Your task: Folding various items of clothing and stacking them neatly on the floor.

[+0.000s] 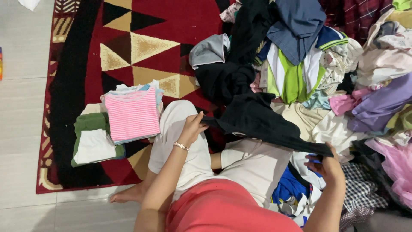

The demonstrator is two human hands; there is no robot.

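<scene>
Across the lap, a black garment (257, 122) is stretched between both hands. Left hand (193, 126) fingers pinch one end; right hand (328, 165) fingers grip the other. Folded pink striped shirt (133, 114) lies on the red rug (150, 38).

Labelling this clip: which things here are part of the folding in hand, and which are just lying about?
In hand:
- black garment, stretched between left hand and right hand
- unsorted clothes heap
- folded stacks: pink striped top, green and white pieces

Lying about:
- patterned red rug
- tiled floor
</scene>
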